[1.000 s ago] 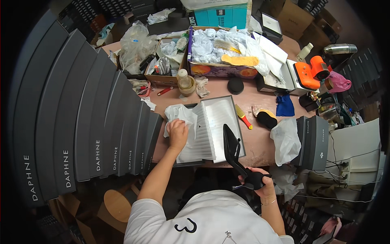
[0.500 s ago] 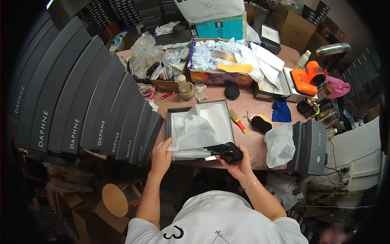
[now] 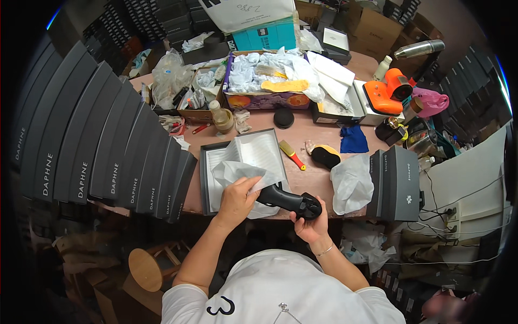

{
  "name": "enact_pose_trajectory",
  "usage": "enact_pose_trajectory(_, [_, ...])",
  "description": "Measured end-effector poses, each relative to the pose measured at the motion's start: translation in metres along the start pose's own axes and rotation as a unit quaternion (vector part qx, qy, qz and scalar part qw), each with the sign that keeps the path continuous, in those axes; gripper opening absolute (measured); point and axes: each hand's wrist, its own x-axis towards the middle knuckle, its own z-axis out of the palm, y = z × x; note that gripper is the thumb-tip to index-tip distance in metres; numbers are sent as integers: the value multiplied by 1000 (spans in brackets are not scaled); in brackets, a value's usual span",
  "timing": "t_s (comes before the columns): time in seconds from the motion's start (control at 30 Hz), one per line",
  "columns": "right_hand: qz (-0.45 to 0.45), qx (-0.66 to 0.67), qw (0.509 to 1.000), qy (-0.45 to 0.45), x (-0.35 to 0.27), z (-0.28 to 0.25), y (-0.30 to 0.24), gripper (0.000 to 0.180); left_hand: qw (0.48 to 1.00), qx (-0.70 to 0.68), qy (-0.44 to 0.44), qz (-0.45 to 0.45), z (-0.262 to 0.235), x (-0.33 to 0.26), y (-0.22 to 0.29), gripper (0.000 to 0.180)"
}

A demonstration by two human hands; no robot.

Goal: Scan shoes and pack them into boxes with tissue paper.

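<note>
My right hand (image 3: 313, 225) grips one end of a black shoe (image 3: 288, 201), held above the table's front edge. The shoe's other end reaches left, up against a sheet of white tissue paper (image 3: 232, 171). My left hand (image 3: 239, 201) is closed on that paper, fingers pinching it beside the shoe. Under both lies an open dark grey shoebox (image 3: 205, 181), with white padded sheet (image 3: 261, 148) and more tissue inside. Part of the shoe's left end is hidden by the paper and my left hand.
Stacked grey shoeboxes (image 3: 94, 146) line the left; more boxes (image 3: 399, 183) stand at right beside crumpled white paper (image 3: 352, 183). Beyond the open box lie a red-and-yellow handled brush (image 3: 293, 155), a black pad (image 3: 326, 157), a blue cloth (image 3: 354, 139) and a bottle (image 3: 221, 116).
My left hand has moved right from the box's left edge, carrying the tissue paper to the shoe. The shoe is turned and shows more of its length. The view has shifted slightly.
</note>
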Motion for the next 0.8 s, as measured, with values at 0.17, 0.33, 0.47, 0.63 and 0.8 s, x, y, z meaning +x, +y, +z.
enact_pose_trajectory(0.17, [-169, -149, 971, 74, -7, 39, 35, 55, 988, 7, 6, 156, 7, -8, 43, 34])
enact_pose_trajectory(0.33, [-388, -503, 765, 105, 17, 5, 61, 51, 919, -150, -102, 350, 49, -31, 48, 49])
enact_pose_trajectory(0.47, [-406, -714, 551, 147, 20, -12, 43, 47, 878, -244, -210, 354, 56, -52, 37, 47])
enact_pose_trajectory(0.63, [-368, -861, 318, 149, 63, -14, -34, 42, 895, -197, -246, 315, 82, -26, 14, 48])
enact_pose_trajectory(0.8, [-160, -967, 116, 162, 105, 10, -120, 29, 980, -115, -133, -95, 124, -26, -116, 54])
